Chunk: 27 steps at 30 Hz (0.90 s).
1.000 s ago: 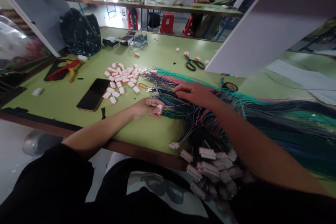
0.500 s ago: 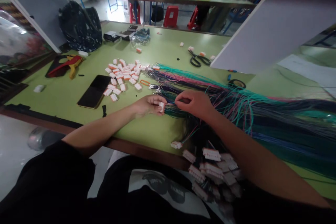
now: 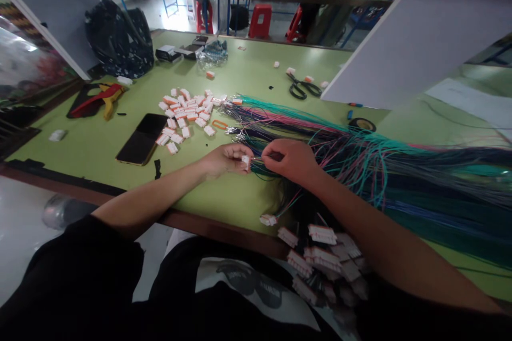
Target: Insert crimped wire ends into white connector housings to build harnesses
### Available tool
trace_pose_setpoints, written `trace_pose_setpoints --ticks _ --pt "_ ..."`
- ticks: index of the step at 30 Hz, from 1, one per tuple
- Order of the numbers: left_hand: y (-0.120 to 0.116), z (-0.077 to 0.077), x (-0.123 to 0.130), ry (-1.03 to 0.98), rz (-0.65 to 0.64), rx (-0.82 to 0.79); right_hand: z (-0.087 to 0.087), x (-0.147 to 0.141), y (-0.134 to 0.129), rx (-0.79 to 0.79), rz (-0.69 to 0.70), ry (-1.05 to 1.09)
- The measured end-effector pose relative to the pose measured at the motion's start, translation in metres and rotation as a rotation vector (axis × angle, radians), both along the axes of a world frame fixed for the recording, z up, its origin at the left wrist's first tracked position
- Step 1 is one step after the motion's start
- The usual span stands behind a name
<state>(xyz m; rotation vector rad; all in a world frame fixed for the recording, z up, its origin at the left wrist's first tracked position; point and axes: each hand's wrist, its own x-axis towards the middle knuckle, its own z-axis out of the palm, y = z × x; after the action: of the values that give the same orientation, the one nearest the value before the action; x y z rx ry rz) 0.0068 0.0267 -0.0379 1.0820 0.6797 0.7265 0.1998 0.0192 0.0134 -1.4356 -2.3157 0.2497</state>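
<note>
My left hand [image 3: 228, 160] is closed on a small white connector housing [image 3: 245, 161] with orange on its edge. Just to its right, my right hand [image 3: 290, 159] pinches a thin wire [image 3: 257, 158] whose end points at the housing. Whether the tip is inside the housing I cannot tell. Beyond my hands a bundle of green, pink and dark wires [image 3: 288, 117] runs off to the right, with bare metal terminals at the left ends. A pile of loose white-and-orange connector housings [image 3: 188, 109] lies left of those ends. Wired connectors [image 3: 322, 257] hang at the table's front edge.
On the green table [image 3: 216, 192] lie a phone [image 3: 142, 138], a red and yellow tool [image 3: 100, 100], black scissors [image 3: 300, 87] and a roll of black tape [image 3: 362, 125]. A dark plastic bag [image 3: 119, 40] stands back left; a white panel [image 3: 400, 37] rises at right.
My right hand has moved slightly left, bringing the wire closer to the connector housing. The left hand keeps its hold in nearly the same place.
</note>
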Motion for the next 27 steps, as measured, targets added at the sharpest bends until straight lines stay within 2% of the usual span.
trace_pose_setpoints --ticks 5,11,17,22,27 --pt "0.001 -0.001 0.001 -0.009 0.012 -0.034 -0.005 0.002 0.000 0.060 0.140 0.048" --pt "-0.001 0.000 0.001 0.003 0.029 -0.068 -0.013 0.001 0.001 0.136 0.228 0.080" --pt "0.000 -0.002 -0.001 0.010 0.014 -0.034 -0.022 0.002 0.004 0.180 0.260 0.042" --pt "0.000 -0.003 -0.002 0.041 -0.032 0.026 -0.024 -0.001 0.004 0.124 0.245 -0.015" --pt "-0.001 -0.004 -0.001 0.079 -0.007 0.039 -0.023 -0.006 0.000 0.064 0.221 -0.107"
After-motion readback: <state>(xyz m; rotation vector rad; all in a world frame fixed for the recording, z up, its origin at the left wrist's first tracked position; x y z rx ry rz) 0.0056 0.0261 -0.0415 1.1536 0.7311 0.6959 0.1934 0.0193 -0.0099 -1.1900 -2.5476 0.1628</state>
